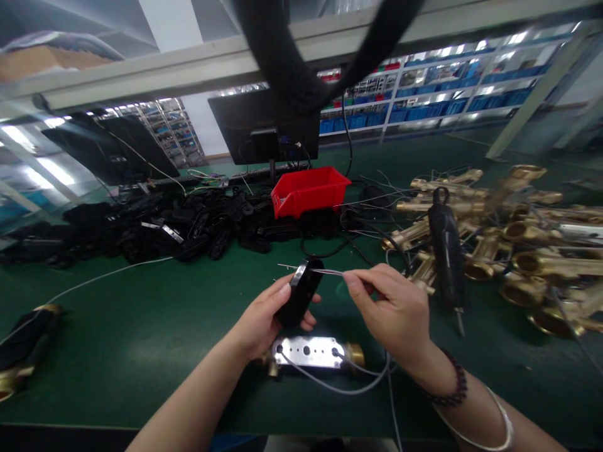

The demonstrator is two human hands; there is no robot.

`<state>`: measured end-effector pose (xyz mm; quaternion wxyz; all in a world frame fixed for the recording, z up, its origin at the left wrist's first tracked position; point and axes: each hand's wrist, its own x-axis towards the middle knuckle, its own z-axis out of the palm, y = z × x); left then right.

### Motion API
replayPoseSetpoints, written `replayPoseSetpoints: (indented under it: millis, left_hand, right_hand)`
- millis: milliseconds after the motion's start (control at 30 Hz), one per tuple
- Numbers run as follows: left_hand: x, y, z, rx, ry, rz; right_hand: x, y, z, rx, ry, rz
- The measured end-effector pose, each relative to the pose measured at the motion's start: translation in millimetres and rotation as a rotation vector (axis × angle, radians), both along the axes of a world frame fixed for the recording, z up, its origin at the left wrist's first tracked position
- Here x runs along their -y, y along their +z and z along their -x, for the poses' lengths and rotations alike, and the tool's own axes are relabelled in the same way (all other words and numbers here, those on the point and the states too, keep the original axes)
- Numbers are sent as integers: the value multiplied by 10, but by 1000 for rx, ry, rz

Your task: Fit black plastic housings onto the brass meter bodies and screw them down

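Note:
My left hand (268, 311) is closed around a black plastic housing (300, 295), held tilted above the green table. In a pinch between thumb and fingertips, my right hand (393, 307) has thin grey wires (327, 272). Their ends pass across the top of the housing and stick out on its left; whether they run through it I cannot tell. Below my hands lies a brass pipe fitting (357, 355) with a shiny metal plate (306, 351) on top. A grey cable (343, 392) loops from holes in that plate toward the right.
A black electric screwdriver (445, 248) hangs at the right, before a pile of brass fittings (490, 251). Behind my hands stands a red bin (311, 191). Black plastic parts (211, 220) are heaped at the back left. Another brass fitting with a black cover (28, 339) lies far left.

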<state>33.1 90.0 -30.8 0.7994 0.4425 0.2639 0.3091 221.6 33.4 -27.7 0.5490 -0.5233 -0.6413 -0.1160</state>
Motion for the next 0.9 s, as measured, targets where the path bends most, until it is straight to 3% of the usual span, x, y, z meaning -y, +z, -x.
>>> replayPoseSetpoints:
  millis: [367, 567, 767, 900]
  left_hand:
    - [14, -2, -8, -35, 3, -14]
    - [13, -30, -2, -62, -29, -49]
    - [16, -73, 12, -123, -97, -166]
    - [30, -38, 6, -210, -64, -312]
  right_hand:
    - [-1, -69, 44, 178, -27, -54]
    - [11, -67, 54, 74, -14, -59]
    - [3, -116, 93, 108, 100, 45]
    - [6, -128, 156, -101, 203, 175]
